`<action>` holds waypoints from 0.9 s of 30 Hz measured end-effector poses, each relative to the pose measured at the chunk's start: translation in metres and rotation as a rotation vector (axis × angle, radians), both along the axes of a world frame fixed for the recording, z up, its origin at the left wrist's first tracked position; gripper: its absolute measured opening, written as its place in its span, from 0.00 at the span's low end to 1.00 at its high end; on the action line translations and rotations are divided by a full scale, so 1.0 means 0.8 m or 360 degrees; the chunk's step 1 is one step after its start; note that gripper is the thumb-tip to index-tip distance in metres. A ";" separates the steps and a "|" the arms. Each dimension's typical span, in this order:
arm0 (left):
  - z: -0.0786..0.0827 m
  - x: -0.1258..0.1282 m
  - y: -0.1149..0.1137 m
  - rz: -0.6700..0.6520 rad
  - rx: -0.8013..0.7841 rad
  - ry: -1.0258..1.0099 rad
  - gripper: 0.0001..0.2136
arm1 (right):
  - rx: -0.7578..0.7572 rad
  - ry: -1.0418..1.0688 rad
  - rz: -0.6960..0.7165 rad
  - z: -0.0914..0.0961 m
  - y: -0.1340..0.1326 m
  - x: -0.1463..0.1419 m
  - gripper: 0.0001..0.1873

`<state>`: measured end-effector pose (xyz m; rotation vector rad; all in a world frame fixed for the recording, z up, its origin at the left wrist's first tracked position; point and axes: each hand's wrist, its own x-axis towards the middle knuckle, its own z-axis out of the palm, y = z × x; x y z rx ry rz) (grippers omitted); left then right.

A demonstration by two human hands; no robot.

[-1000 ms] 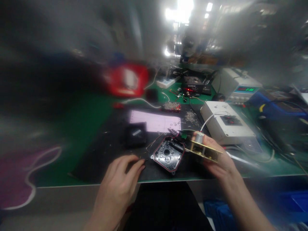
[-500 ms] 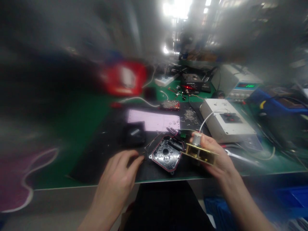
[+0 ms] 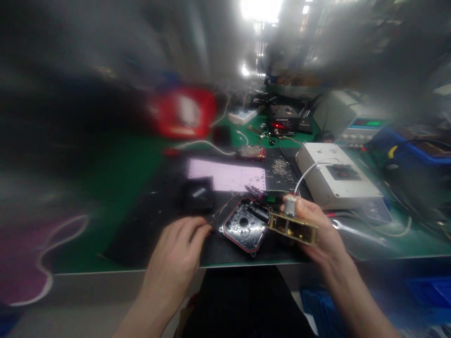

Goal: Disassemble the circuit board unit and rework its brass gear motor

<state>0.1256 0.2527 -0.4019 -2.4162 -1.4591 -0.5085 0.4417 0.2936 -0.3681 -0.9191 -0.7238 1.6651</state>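
My right hand [image 3: 319, 225] grips a brass-coloured gearbox [image 3: 291, 228] with a small silver motor [image 3: 290, 205] standing on its top plate. A white lead rises from the motor. To the left of the gearbox, an open black housing [image 3: 244, 224] with a reddish seal around its rim lies on the dark mat [image 3: 141, 234]. My left hand [image 3: 183, 246] rests low over the mat beside the housing, fingertips drawn together; whatever they pinch, if anything, is hidden. Dark wires and a green circuit board [image 3: 270, 199] sit just behind the housing.
Behind the housing lie a pink paper sheet [image 3: 229, 174], a black tray-like part [image 3: 198, 195] and a pile of small metal pins [image 3: 280, 166]. A white box [image 3: 338, 176] and a wrench [image 3: 355, 231] are on the right. Farther back stands a power supply [image 3: 362, 117].
The gearbox has tilted slightly in my right hand, showing more of its inside. My left fingertips have closed together and shifted a little at the mat. The view has moved slightly.
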 end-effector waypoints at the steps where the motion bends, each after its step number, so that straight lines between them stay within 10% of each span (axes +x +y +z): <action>1: 0.000 0.000 0.000 0.0003 -0.0005 0.0005 0.12 | -0.0002 0.0002 -0.0003 0.000 0.000 0.000 0.23; 11: 0.020 0.006 -0.001 -0.0015 -0.0005 -0.0199 0.12 | -0.0043 0.0036 0.0024 0.000 -0.002 0.004 0.21; 19: 0.069 0.081 -0.035 -0.0054 0.0019 -0.1061 0.12 | -0.0065 0.0122 -0.0070 0.014 -0.011 -0.011 0.25; 27: 0.070 0.113 -0.043 -0.0115 -0.0054 -0.1267 0.10 | -0.0062 0.0024 -0.0069 0.010 -0.015 -0.011 0.23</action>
